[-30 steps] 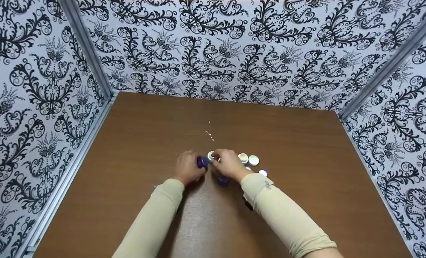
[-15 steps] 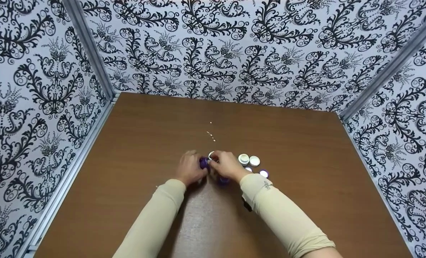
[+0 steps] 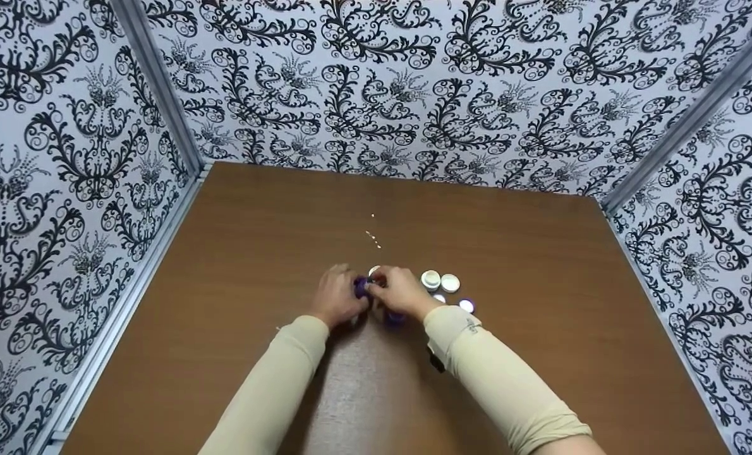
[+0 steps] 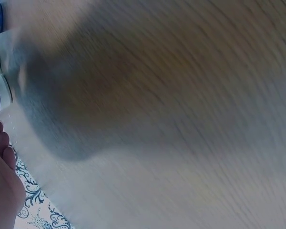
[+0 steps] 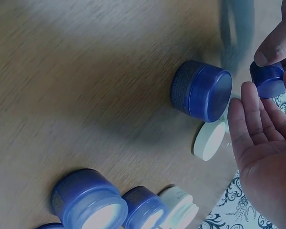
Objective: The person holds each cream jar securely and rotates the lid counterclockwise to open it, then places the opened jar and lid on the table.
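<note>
Both hands meet over the middle of the table around a small blue jar (image 5: 268,78). My left hand (image 3: 338,296) grips it, with the thumb laid along its side in the right wrist view. From the other side, my right hand (image 3: 399,289) pinches the jar at its end, the remaining fingers stretched loosely past it. Directly below the right hand stands a larger, capped blue jar (image 5: 200,90). Beside that jar is a white round piece (image 5: 209,140), like a lid or low jar. The left wrist view catches only the edge of the left hand (image 4: 5,186).
Right of the hands are a white jar (image 3: 430,280), a white disc (image 3: 450,283) and a purple-rimmed piece (image 3: 466,306). Two blue jars with bright tops, one larger (image 5: 88,198), one smaller (image 5: 145,207), stand nearby. Small white bits (image 3: 373,239) lie farther back. Patterned walls (image 3: 376,95) enclose the table.
The right hand's fingertips have moved from the white round piece to the small blue jar in the left hand. The left hand has shifted slightly to the right.
</note>
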A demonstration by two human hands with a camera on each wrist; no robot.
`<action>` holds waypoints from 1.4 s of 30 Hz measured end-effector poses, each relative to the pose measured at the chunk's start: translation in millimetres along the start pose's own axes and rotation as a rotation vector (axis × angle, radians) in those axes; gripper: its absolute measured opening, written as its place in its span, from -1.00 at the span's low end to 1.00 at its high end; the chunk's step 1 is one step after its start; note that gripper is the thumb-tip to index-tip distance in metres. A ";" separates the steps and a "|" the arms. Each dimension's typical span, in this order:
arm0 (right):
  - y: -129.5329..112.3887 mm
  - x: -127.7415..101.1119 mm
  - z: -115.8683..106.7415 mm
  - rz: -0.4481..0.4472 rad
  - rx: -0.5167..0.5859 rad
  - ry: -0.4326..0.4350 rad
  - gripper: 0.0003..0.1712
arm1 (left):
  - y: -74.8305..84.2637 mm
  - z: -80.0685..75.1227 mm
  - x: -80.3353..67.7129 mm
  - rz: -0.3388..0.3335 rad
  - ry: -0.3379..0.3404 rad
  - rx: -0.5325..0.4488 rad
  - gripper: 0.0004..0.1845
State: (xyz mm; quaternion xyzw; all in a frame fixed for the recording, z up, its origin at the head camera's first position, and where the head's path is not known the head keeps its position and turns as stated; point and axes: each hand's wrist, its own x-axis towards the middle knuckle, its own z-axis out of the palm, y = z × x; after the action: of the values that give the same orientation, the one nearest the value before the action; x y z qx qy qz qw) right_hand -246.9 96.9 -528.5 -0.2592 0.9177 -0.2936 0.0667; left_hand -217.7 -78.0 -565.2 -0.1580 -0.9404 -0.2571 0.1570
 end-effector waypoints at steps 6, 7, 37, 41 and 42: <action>2.7 0.7 -0.2 0.002 0.017 0.001 -0.78 | 1.5 -0.5 0.0 -0.018 -0.030 0.015 -0.63; 3.2 0.9 -0.3 0.000 0.019 0.002 -0.78 | 2.1 -0.8 0.1 -0.022 -0.033 0.014 -0.62; 6.1 -2.1 -2.8 0.066 0.139 -0.027 -0.78 | 0.6 3.2 0.0 0.012 -0.054 0.039 -0.69; 7.8 -1.3 -2.8 0.064 0.126 -0.025 -0.78 | 0.3 4.3 0.6 -0.001 -0.069 0.052 -0.69; 8.2 -1.3 -2.8 0.060 0.126 -0.024 -0.78 | 0.3 4.3 0.7 -0.004 -0.073 0.053 -0.69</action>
State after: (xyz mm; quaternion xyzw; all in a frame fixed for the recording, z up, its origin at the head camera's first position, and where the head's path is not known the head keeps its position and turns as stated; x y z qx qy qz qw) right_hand -250.2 104.6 -530.9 -0.2304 0.9039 -0.3455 0.1026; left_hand -219.1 -75.3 -568.4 -0.1612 -0.9523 -0.2265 0.1261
